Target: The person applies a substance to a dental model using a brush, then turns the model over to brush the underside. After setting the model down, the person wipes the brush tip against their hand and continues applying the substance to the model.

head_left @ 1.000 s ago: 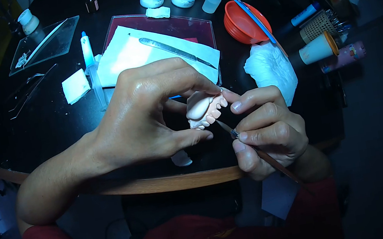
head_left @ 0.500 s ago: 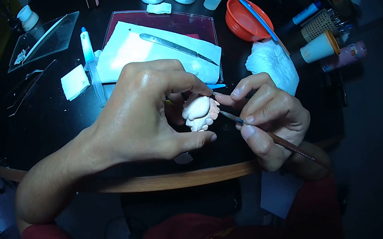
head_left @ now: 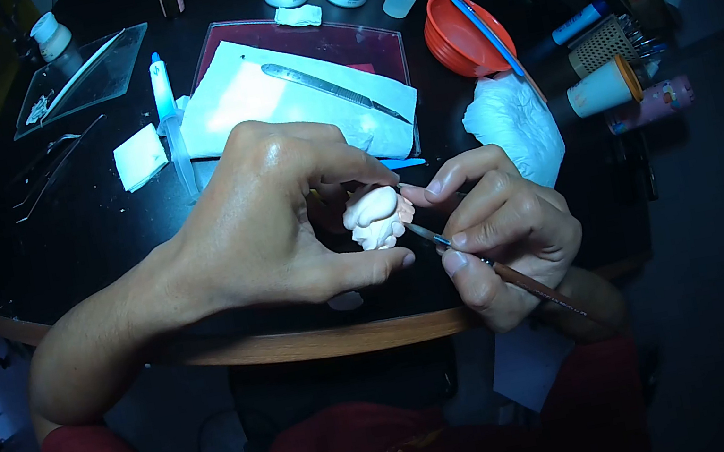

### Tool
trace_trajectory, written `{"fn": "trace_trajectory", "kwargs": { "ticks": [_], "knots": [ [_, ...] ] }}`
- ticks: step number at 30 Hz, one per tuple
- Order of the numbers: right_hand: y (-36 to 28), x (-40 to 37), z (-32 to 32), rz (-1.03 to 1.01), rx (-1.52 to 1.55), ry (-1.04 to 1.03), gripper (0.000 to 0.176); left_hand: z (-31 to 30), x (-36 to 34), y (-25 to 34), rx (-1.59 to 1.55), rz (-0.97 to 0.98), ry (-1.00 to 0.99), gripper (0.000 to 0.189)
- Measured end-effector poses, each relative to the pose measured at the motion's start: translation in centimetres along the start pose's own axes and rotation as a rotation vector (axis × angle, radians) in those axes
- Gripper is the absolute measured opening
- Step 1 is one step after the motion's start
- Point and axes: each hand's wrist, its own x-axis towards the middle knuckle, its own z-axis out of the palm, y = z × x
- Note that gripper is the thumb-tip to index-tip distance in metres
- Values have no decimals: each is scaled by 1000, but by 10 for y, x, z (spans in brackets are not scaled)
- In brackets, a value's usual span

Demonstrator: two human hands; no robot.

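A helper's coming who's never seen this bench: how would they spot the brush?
Find the black table, then the right hand above it. That hand holds the brush, tip by the cast. Unlike the grey scalpel, it has a brown handle.

- My black table (head_left: 128,227) spans mid-frame, its wooden edge (head_left: 324,341) nearest me.
- Upper left: a glass plate (head_left: 107,75), a white jar (head_left: 51,37).
- Left of centre: a white pad (head_left: 140,158).
- Upper centre: a dark red plate (head_left: 370,44).
- Upper right: a red bowl (head_left: 456,57), a crumpled tissue (head_left: 513,129).

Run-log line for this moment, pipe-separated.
left hand: holds dental cast | right hand: holds brush | brush tip: at cast's pinkish side, contact unclear | scalpel: lying on white sheet
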Motion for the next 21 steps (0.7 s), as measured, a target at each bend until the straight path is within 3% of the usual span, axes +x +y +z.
{"fn": "trace_trajectory", "kwargs": {
  "ticks": [21],
  "knots": [
    [-3,1,3,-19,-84,-3,17,-2,3,5,-6,8,15,43]
  ]
}}
